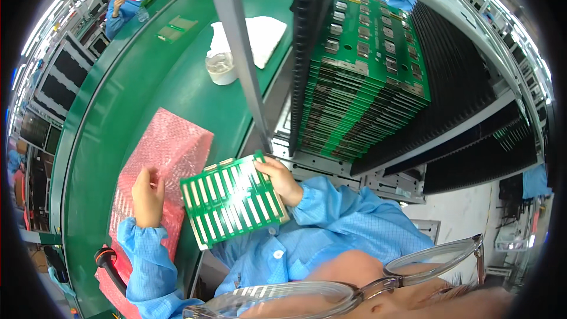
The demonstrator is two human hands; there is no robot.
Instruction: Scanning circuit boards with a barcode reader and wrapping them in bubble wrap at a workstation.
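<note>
My right hand [280,180] grips the right edge of a green circuit board panel [233,201] with rows of pale rectangular strips, its thumb on the upper face. The panel is tilted in front of my body. On the left, my left hand [147,196] is over a sheet or bag of pink bubble wrap [168,136], apart from the panel's left edge. Its fingers are loosely bent with a gap to the thumb, and nothing shows between them. The bubble wrap lies on the green work surface [106,142].
Right of the work surface, a black slotted rack [455,65] holds a stack of green circuit boards [372,53]. A metal post [239,41] rises near a white cloth [266,35] and a round tub [221,69]. A black-handled tool [107,260] lies by my left forearm. Another person [127,0] works far left.
</note>
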